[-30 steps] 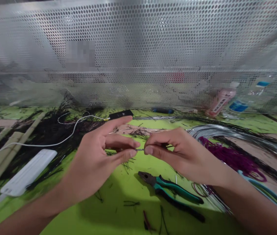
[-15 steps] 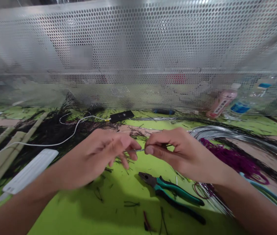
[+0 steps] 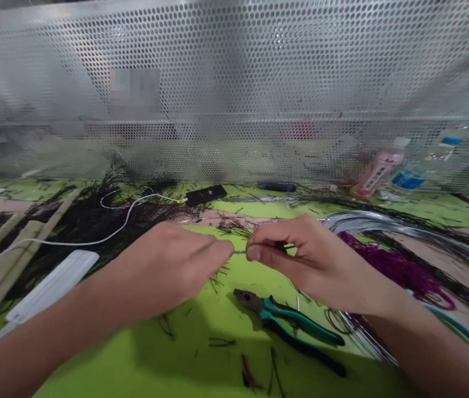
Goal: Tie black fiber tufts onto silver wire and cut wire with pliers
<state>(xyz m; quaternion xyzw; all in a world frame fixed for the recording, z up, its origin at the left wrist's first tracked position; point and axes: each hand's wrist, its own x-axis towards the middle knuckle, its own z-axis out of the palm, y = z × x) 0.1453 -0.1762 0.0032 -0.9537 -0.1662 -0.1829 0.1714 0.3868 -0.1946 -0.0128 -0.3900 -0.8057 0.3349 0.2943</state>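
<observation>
A thin twisted wire (image 3: 240,252) spans the short gap between my two hands, above the green tabletop. My left hand (image 3: 180,262) is closed, palm turned down, its fingertips at the wire's left end. Thumb and index finger of my right hand (image 3: 296,251) pinch the other end. How much wire lies inside the fingers is hidden. Just below the hands rest pliers (image 3: 278,320) with green and black handles, jaws pointing up and left. Short cut pieces of dark wire (image 3: 221,342) lie around the pliers.
A perforated metal screen (image 3: 234,83) stands behind the table. At left are a white power bank (image 3: 54,284), wooden strips (image 3: 22,249) and black strands. A phone (image 3: 206,194) lies at the back. On the right are silver wire (image 3: 358,221), purple strands (image 3: 395,271) and two bottles (image 3: 379,171).
My left hand has rolled over from loosely spread fingers to a closed, palm-down grip at the wire. The right hand keeps its pinch in nearly the same place.
</observation>
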